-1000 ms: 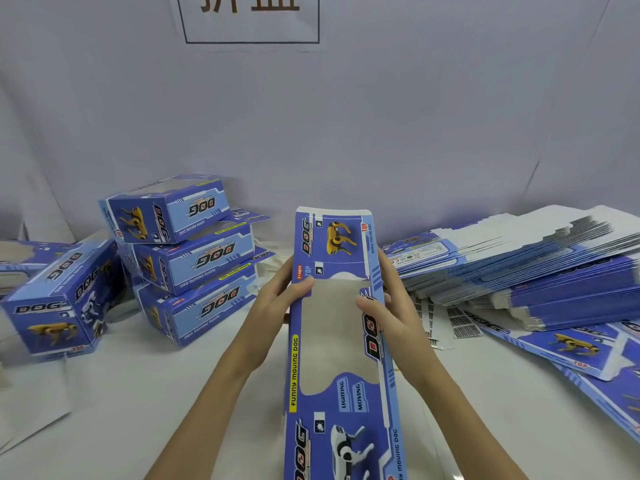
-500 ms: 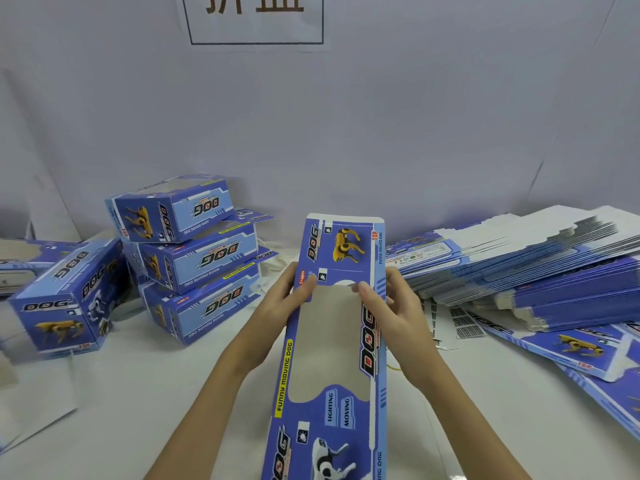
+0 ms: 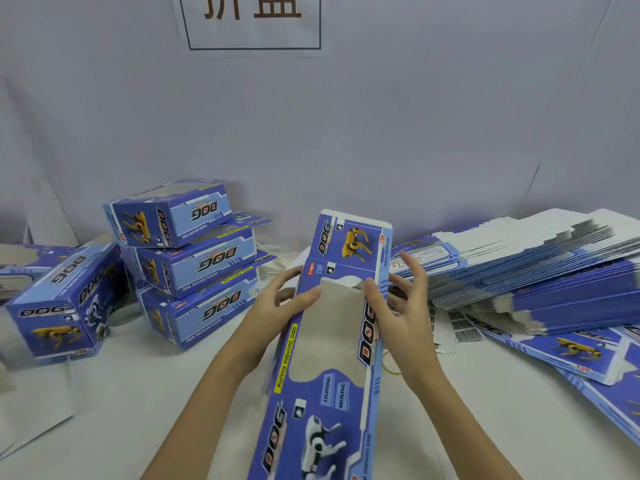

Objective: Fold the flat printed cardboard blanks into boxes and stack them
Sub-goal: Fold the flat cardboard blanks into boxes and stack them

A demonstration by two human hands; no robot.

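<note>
One flat blank [image 3: 332,341] is held lengthwise above the white table [image 3: 138,403], between a stack of three folded boxes [image 3: 187,261] and the heap of unfolded blanks [image 3: 540,271]. Its left edge is pinched by the left hand [image 3: 277,306], thumb on the window. The right hand [image 3: 398,317] has its thumb pressed at the window's edge, fingers spread loosely; what they touch behind the card cannot be told. Opening the sleeve appears to be in hand; next, the edges should be squeezed inward.
</note>
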